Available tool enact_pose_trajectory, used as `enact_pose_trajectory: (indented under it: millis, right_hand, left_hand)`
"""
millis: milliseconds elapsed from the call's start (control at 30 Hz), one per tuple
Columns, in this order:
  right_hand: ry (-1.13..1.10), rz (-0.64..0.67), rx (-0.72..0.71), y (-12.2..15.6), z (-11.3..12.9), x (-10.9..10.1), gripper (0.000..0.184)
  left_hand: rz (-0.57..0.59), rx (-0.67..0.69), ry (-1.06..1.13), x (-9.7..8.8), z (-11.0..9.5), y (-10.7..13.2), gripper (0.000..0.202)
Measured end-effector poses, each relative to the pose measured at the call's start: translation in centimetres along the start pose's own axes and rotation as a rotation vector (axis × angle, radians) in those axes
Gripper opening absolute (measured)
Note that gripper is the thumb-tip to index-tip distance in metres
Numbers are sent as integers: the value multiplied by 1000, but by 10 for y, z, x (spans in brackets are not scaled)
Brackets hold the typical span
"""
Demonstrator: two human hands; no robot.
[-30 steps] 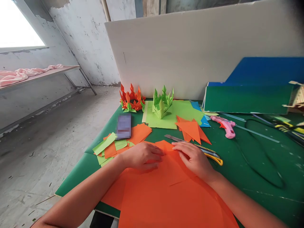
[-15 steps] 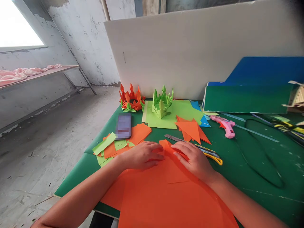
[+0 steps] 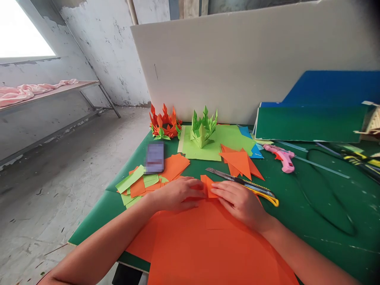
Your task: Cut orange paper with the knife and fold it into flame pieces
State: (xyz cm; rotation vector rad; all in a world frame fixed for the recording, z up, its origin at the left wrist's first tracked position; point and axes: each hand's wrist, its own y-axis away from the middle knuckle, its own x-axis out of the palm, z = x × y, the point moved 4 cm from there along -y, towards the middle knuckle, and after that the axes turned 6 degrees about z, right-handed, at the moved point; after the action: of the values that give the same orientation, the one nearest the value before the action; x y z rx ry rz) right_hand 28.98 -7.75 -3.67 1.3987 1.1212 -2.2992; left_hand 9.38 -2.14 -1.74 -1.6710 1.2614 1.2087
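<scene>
A small piece of orange origami paper, partly folded, lies on large orange sheets in front of me. My left hand pins its left side, fingers curled over the edge. On the right side, the bunched fingertips of my right hand press a folded flap down. Fingers cover much of this piece. Just beyond my right hand rests a yellow-handled utility knife with its blade out. Folded orange triangles lie behind the knife.
Orange and green paper pieces and a phone lie left. Behind stand a red paper crown and a green one on green sheets. At right are a pink glue gun and its looping cord.
My right hand has come down and slightly inward, pressing flat the flap that was lifted. My left hand has stayed in place.
</scene>
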Motion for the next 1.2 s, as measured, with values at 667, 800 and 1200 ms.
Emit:
enact_pose_trajectory:
  millis: [667,800,1200]
  right_hand:
    - [-26,192,-189,-1,8,7,32]
    - [-51,201,-203,-1,9,7,34]
    - [-90,223,-199,-1,8,7,36]
  left_hand:
    - [-15,64,25,-12,3,-1,21]
    - [-16,67,25,-12,3,-1,24]
    - [-33,65,77,-13,3,0,23]
